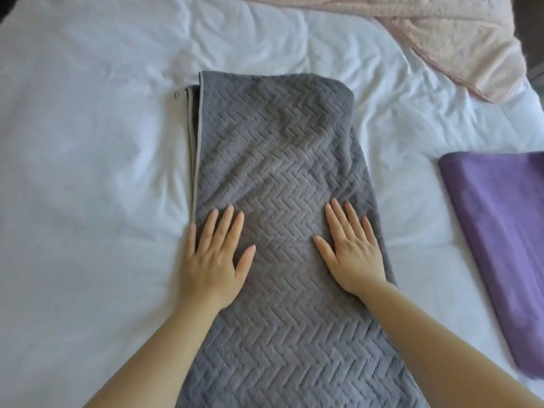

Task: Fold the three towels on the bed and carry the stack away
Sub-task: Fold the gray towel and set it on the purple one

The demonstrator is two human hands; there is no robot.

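A grey towel (pixel 276 148) with a herringbone weave lies folded lengthwise down the middle of the white bed (pixel 88 142), its layered edges showing along its left side. My left hand (pixel 215 257) presses flat on the towel near its left edge, fingers straight and spread. My right hand (pixel 353 251) lies flat on the towel near its right edge, fingers straight. A purple towel (pixel 500 245) lies folded at the right of the bed. A pale pink towel (pixel 459 36) lies crumpled at the far right corner.
White, wrinkled bedding stretches wide to the left of the grey towel and beyond its far end. A dark strip of floor shows past the bed's far right edge.
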